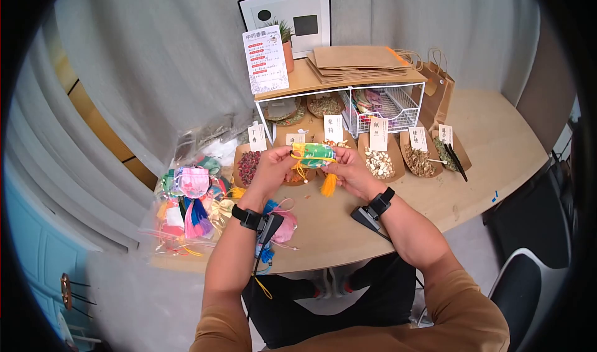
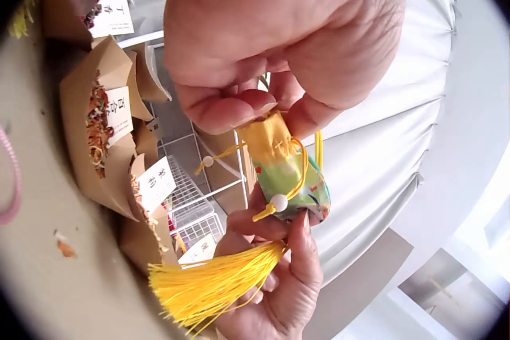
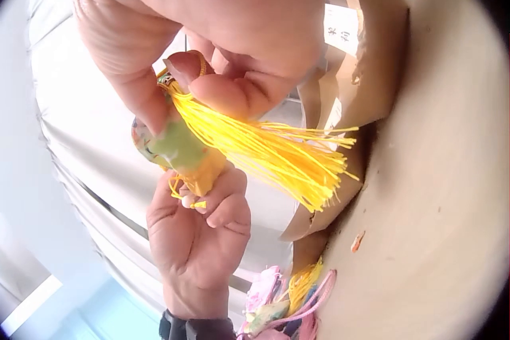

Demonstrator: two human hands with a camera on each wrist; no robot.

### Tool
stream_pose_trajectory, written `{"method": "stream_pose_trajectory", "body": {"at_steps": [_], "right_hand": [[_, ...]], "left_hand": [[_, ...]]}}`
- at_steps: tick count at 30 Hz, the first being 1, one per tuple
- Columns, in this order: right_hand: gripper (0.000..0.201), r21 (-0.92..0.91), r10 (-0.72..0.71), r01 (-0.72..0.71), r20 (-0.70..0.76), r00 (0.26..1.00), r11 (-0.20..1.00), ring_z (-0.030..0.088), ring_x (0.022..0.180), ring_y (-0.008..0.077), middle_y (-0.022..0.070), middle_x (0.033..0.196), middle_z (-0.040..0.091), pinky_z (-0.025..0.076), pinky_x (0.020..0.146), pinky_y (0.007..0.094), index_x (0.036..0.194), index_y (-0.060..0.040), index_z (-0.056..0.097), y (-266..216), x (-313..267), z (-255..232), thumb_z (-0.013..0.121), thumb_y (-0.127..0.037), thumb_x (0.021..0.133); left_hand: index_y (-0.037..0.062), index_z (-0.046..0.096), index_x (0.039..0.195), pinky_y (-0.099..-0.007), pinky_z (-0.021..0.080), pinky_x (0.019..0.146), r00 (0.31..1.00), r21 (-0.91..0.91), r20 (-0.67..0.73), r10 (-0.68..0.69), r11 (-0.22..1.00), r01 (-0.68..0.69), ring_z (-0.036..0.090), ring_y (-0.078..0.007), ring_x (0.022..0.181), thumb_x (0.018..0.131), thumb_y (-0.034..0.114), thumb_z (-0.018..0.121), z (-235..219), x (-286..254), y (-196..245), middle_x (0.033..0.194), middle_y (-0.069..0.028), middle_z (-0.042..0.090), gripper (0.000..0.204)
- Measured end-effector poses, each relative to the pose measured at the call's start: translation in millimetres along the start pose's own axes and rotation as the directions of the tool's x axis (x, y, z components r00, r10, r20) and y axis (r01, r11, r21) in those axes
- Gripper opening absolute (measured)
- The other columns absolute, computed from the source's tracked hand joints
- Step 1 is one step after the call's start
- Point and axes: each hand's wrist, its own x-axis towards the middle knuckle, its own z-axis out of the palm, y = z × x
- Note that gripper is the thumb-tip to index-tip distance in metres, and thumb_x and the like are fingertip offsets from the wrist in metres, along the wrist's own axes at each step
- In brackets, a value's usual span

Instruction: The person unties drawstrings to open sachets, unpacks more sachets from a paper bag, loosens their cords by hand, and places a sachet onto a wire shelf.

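- As my forearms slant inward over the counter (image 1: 336,243), my left fingers (image 2: 219,113) close on the yellow neck of a green pouch (image 1: 316,155), thumb opposite.
- Curled around its other end, my right fingers (image 3: 227,94) pinch the green cloth beside the yellow tassel (image 1: 329,185), which hangs free.
- So the pouch lies sideways between both hands, raised above the counter, its yellow cord and white beads dangling.
- Below my left wrist, a pink pouch (image 1: 285,226) rests near blue tassels.
- To the left, a clear plastic bag (image 1: 163,239) holds more pouches and tassels.
- Beyond my hands, paper trays (image 1: 379,173) of dried material carry cards: 丁香 (image 1: 257,137), 茉莉 (image 1: 333,129), 佩兰 (image 1: 379,134) and 桂枝 (image 1: 418,139); another begins with 百, and the rightmost is too small to read.
- Behind them stands a shelf (image 1: 295,88) with a wire basket (image 1: 398,117) and brown paper bags (image 1: 357,59).
- Its upright sign (image 1: 265,60) is headed 中药香囊; the smaller lines blur.
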Motion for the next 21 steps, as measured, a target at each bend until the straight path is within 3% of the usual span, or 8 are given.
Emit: {"method": "stream_pose_trajectory", "body": {"at_steps": [6,8,11,12,16,21], "right_hand": [[0.028,-0.072,-0.018,0.012,-0.083,0.996,0.997,0.052,0.061,-0.0026,-0.0013,0.091,0.068,0.035,0.043,0.0137,0.113,-0.0026,0.060,3.2,-0.4,8.3,0.065,-0.004,0.085],[0.028,-0.127,-0.011,-0.010,-0.162,0.987,0.992,0.046,0.051,-0.0004,0.0003,0.083,0.067,0.033,0.042,0.0160,0.112,-0.0005,0.059,4.3,0.7,9.4,0.064,-0.001,0.085],[0.025,-0.146,-0.041,0.013,-0.193,0.980,0.989,0.046,0.050,0.0001,0.0006,0.081,0.067,0.033,0.042,0.0160,0.109,-0.0009,0.061,6.1,3.6,9.6,0.065,-0.004,0.085],[0.022,-0.171,-0.073,0.044,-0.169,0.983,0.984,0.050,0.055,-0.0019,0.0004,0.083,0.068,0.033,0.042,0.0141,0.105,-0.0017,0.062,5.2,3.4,9.7,0.068,-0.007,0.085],[0.023,-0.186,-0.094,0.066,-0.146,0.985,0.980,0.050,0.055,-0.0014,0.0007,0.082,0.067,0.032,0.041,0.0143,0.106,-0.0010,0.062,7.5,10.0,5.6,0.068,-0.007,0.085],[0.025,-0.420,-0.193,0.068,-0.263,0.945,0.905,0.056,0.063,0.0017,0.0011,0.080,0.067,0.044,0.054,0.0164,0.105,0.0027,0.062,-5.3,21.0,20.9,0.066,0.000,0.081]], "left_hand": [[0.0022,0.065,0.107,-0.0158,0.034,0.047,1.000,-0.043,0.002,0.007,0.999,-0.006,0.045,0.0001,0.053,0.091,0.013,0.060,-9.9,-4.1,-13.5,0.076,0.0037,0.061,0.020],[0.0024,0.065,0.108,-0.0158,0.034,0.047,1.000,-0.065,0.004,0.000,0.998,0.000,0.045,0.0001,0.052,0.091,0.013,0.060,-12.0,-3.1,-14.3,0.076,0.0036,0.061,0.020],[0.0027,0.063,0.101,-0.0178,0.036,0.048,0.999,-0.092,-0.004,-0.053,0.994,0.052,0.045,-0.0025,0.053,0.092,0.011,0.058,-12.4,-2.5,-12.3,0.071,0.0038,0.057,0.013],[0.0030,0.062,0.102,-0.0180,0.035,0.047,0.999,-0.086,-0.007,-0.053,0.995,0.052,0.044,-0.0023,0.053,0.093,0.011,0.057,-13.0,-1.6,-12.4,0.071,0.0042,0.056,0.014],[0.0036,0.060,0.105,-0.0187,0.034,0.046,0.998,-0.123,-0.001,-0.062,0.990,0.062,0.043,-0.0018,0.052,0.094,0.011,0.055,-16.1,-2.2,-13.0,0.069,0.0050,0.054,0.015],[0.0037,0.057,0.104,-0.0195,0.034,0.045,0.997,-0.164,0.004,-0.081,0.983,0.081,0.042,-0.0027,0.051,0.094,0.011,0.053,-20.2,-0.3,-16.9,0.066,0.0055,0.048,0.013]]}}
